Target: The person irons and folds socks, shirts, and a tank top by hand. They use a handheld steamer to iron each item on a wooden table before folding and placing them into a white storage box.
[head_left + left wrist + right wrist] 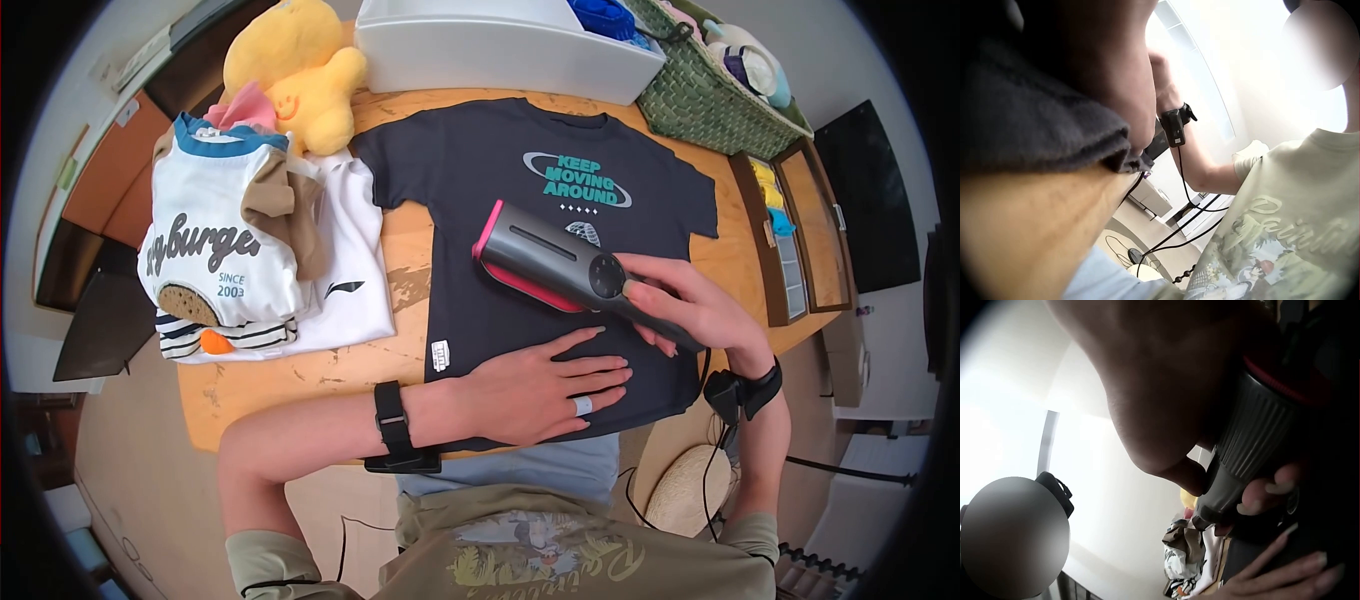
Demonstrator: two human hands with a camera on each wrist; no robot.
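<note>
A dark T-shirt with teal lettering lies spread on the wooden table, its hem toward the person. My right hand grips the handle of a grey handheld garment steamer with a pink edge, its head over the middle of the shirt. The right wrist view shows fingers and thumb around the steamer's ribbed handle. Flat on the lower part of the shirt rests my left hand, fingers straight and spread. In the left wrist view the shirt's hem hangs at the table edge below that hand.
Left of the shirt are folded clothes on a white garment, with a yellow plush toy behind. A white bin and green woven basket stand at the back. An open wooden case sits right. A cord trails from the handle.
</note>
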